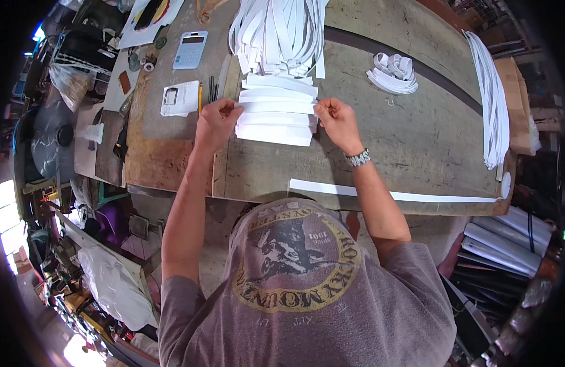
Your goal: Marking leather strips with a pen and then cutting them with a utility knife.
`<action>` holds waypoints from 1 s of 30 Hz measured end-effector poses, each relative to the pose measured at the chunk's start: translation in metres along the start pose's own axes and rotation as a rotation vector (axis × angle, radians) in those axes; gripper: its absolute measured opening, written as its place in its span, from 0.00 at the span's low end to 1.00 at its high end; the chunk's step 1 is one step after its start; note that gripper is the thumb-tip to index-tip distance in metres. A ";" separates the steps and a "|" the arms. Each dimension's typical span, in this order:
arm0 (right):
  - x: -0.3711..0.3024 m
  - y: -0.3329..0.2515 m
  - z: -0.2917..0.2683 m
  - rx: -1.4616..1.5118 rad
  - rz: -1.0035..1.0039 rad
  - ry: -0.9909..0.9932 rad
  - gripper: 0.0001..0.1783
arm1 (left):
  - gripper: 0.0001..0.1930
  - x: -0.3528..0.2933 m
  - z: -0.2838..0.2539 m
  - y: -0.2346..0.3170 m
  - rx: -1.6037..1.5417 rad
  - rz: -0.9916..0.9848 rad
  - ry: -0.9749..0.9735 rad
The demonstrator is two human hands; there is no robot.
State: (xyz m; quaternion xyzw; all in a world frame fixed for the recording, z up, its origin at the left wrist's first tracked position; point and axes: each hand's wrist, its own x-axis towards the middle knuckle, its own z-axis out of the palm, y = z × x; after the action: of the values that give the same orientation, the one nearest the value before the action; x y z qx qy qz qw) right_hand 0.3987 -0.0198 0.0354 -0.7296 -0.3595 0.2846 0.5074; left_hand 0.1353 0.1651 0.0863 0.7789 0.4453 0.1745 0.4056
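Short white strips [275,131] lie crosswise in an overlapping row in front of me on the worktable. My left hand [217,121] pinches the left end of one white strip [277,108] between thumb and fingers. At its other end, my right hand [340,124] holds the same strip in a pinch, a patterned band [358,158] around that wrist. The strip stretches nearly straight between both hands, over the others. Just beyond the row spreads a thick bundle of long white strips [276,37], their near ends fanned out.
On the wooden worktable [410,147], a coiled bunch of strips [393,74] sits to the right. Long strips [487,104] hang near the right edge; a single strip [392,194] runs along the front. Leftward lie a calculator [190,51], papers [179,99] and a pencil [200,96].
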 end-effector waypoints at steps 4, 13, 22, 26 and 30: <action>0.018 0.019 0.026 0.066 0.110 0.048 0.13 | 0.20 0.017 0.032 -0.035 0.129 -0.077 0.251; 0.014 0.036 0.029 -0.098 0.019 0.156 0.15 | 0.27 0.015 0.058 -0.020 -0.193 -0.169 0.129; -0.056 -0.004 -0.045 -0.532 -0.075 0.179 0.11 | 0.24 -0.034 0.055 -0.025 0.119 0.156 0.400; -0.128 0.025 -0.072 -0.826 -0.071 0.169 0.16 | 0.17 -0.090 0.068 -0.001 -0.006 0.216 -0.281; -0.157 0.046 -0.067 -0.867 -0.089 0.301 0.18 | 0.19 -0.112 0.095 0.013 0.062 0.454 -0.457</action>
State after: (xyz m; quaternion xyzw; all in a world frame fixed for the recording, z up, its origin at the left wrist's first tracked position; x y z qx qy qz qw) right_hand 0.3705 -0.1941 0.0219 -0.8917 -0.3984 -0.0233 0.2136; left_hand 0.1420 0.0228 0.0479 0.8894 0.1630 0.0674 0.4217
